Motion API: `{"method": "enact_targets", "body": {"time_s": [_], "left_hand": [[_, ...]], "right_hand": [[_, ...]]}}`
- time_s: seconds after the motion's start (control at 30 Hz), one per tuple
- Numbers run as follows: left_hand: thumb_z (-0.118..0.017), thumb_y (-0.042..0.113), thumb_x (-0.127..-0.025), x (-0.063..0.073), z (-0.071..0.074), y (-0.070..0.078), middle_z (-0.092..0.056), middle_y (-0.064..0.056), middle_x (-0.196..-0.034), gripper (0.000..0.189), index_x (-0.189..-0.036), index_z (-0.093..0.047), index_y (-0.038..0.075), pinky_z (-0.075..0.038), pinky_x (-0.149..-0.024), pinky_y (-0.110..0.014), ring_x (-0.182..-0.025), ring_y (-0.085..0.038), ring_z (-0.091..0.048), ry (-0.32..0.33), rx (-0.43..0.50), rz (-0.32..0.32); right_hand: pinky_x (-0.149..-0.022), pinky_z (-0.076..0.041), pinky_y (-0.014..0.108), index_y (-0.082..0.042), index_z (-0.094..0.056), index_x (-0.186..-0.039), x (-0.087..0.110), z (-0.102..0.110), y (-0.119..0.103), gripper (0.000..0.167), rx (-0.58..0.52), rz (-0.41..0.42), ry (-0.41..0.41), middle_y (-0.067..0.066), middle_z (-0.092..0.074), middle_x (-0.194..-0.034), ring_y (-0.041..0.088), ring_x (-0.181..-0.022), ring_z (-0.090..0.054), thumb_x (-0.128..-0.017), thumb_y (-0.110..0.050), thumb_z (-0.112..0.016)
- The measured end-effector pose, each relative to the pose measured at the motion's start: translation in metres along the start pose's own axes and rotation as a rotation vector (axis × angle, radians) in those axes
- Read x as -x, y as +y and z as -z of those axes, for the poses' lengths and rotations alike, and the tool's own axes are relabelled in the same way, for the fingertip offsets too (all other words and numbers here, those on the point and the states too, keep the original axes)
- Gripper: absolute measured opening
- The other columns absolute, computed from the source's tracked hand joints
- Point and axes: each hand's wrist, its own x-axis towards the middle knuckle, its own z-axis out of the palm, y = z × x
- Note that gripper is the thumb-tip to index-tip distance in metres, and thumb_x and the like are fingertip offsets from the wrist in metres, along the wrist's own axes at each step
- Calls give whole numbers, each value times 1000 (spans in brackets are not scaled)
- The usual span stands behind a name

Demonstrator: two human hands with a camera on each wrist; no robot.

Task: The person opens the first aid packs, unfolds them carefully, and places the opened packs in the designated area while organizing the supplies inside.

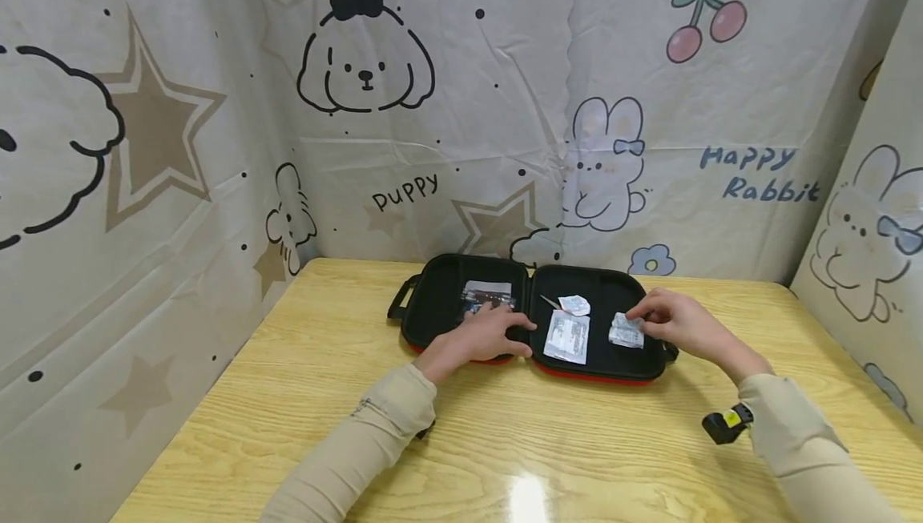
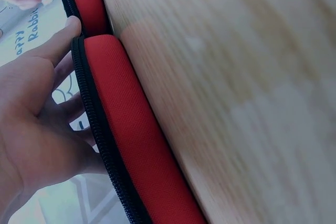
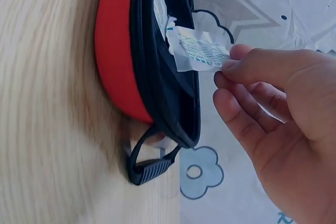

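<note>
An open zip case [image 1: 530, 371], black inside and red outside, lies flat with its two halves side by side. My right hand [image 1: 678, 323] pinches a small white printed packet [image 3: 197, 51] between thumb and index finger above the right half. Over the left half, my left hand [image 1: 485, 335] has its fingers spread and its thumb at the rim near the hinge, as the left wrist view shows. Beyond its fingertips lies a clear-wrapped item [image 1: 486, 292], partly hidden. In the right half sit a larger white packet [image 1: 567, 337], a smaller white packet [image 1: 574, 305] and a thin pointed metal tool [image 1: 550, 301].
The case stands on a light wooden table [image 1: 461, 435], near its back edge. A printed curtain [image 1: 433, 130] hangs directly behind. Black handles stick out at the case's left end [image 1: 401, 299] and right end [image 3: 152, 169].
</note>
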Motion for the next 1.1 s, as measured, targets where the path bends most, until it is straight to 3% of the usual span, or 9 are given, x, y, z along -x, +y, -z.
{"method": "enact_targets", "body": {"time_s": [0.33, 0.47, 0.67, 0.9, 1.1], "left_hand": [[-66, 57, -88, 1, -1, -2, -48, -5, -149, 52, -136, -59, 39, -33, -105, -67, -137, -38, -38, 5, 8, 6], [-66, 57, -88, 1, 0, -1, -48, -6, -149, 53, -137, -58, 39, -33, -105, -67, -136, -38, -39, 3, 1, 6], [-66, 57, -88, 1, 0, 1, -49, -5, -147, 52, -137, -58, 39, -34, -104, -65, -134, -36, -41, 3, -7, 4], [-66, 57, -88, 1, -1, 1, -48, -4, -148, 52, -136, -59, 40, -33, -106, -66, -135, -36, -40, 5, -2, 7], [-66, 57, -88, 2, -1, 1, -48, -4, -148, 52, -136, -58, 41, -32, -106, -65, -135, -36, -40, 6, 1, 17]], "right_hand": [[-61, -46, 23, -6, -76, -99, 4, -7, 11, 19, -30, 17, -48, 6, -67, -97, 4, -72, -51, -83, 2, -69], [-70, -49, 27, -6, -77, -94, 1, -17, 9, 17, 53, 28, -65, 5, -68, -94, 10, -81, -57, -82, 3, -68], [-78, -53, 43, -4, -77, -89, -7, -28, -1, 15, 162, -30, -101, 7, -65, -91, 20, -84, -61, -83, 5, -66], [-82, -53, 47, -2, -76, -91, -16, -42, -8, 13, 152, -50, -137, 9, -65, -94, 22, -87, -61, -84, 4, -67], [-78, -52, 44, 1, -73, -96, -19, -45, -9, 14, 127, -60, -107, 11, -67, -92, 21, -83, -59, -83, 2, -69]]}}
